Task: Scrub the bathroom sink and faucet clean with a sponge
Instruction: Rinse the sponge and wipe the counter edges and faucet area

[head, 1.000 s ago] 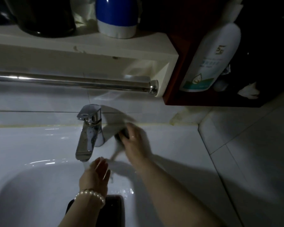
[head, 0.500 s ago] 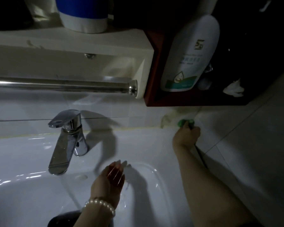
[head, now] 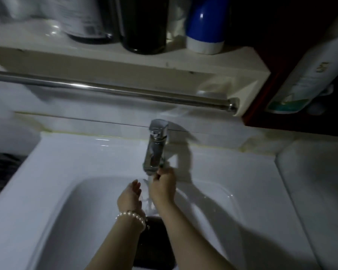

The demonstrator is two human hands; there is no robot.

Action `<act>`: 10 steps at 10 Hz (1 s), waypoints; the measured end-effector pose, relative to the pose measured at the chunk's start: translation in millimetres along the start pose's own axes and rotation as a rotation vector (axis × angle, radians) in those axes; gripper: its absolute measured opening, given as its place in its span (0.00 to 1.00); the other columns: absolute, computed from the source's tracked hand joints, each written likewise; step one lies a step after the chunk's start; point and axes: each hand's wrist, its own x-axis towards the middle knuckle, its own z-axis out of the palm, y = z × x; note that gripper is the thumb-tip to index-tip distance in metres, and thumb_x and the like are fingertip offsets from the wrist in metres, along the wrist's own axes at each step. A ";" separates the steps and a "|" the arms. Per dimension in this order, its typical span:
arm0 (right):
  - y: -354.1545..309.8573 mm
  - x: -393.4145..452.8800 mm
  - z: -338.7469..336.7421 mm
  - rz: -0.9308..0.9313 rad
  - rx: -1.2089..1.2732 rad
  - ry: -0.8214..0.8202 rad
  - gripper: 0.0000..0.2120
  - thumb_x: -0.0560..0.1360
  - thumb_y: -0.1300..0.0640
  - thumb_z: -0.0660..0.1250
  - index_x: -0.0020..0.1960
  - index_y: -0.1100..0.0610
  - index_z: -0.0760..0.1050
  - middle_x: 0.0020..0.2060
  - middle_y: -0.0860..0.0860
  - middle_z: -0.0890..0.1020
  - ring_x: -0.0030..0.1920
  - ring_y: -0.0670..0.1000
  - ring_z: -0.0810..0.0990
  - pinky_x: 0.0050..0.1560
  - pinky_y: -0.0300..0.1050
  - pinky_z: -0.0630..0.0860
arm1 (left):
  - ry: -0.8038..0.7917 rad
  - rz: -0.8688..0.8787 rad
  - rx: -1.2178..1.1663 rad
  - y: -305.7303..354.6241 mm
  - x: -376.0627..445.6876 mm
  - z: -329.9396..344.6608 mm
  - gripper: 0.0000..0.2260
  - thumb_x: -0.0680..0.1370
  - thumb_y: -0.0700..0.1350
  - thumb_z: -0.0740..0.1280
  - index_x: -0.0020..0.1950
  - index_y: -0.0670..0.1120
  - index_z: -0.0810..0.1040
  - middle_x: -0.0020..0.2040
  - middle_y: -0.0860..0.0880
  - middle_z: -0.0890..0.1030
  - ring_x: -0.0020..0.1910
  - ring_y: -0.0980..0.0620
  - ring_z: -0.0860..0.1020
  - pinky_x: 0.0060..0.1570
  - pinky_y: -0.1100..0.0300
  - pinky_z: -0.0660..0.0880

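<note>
The white sink (head: pixel 53 191) is seen from above in dim light. Over its basin the left hand (head: pixel 130 196) is held with fingers loosely extended, gripping nothing. Water runs from the chrome faucet (head: pixel 154 149). Just beside its spout the right hand (head: pixel 163 187) is curled; whether the sponge is held cannot be told.

A home bathroom is shown: a white sink (head: pixel 47 191) carries a chrome faucet (head: pixel 154 149), a towel bar (head: pixel 105 90) is mounted above it, and toiletry bottles (head: pixel 203 26) are kept higher on a shelf (head: pixel 125 61).
</note>
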 end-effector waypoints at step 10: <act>140.1 -27.2 -267.2 -0.078 -0.353 0.457 0.12 0.74 0.47 0.67 0.51 0.55 0.77 0.48 0.57 0.74 0.51 0.61 0.74 0.51 0.56 0.74 | -0.860 0.251 1.073 -150.0 -107.4 87.7 0.12 0.78 0.38 0.63 0.60 0.43 0.78 0.55 0.42 0.82 0.52 0.44 0.80 0.56 0.52 0.76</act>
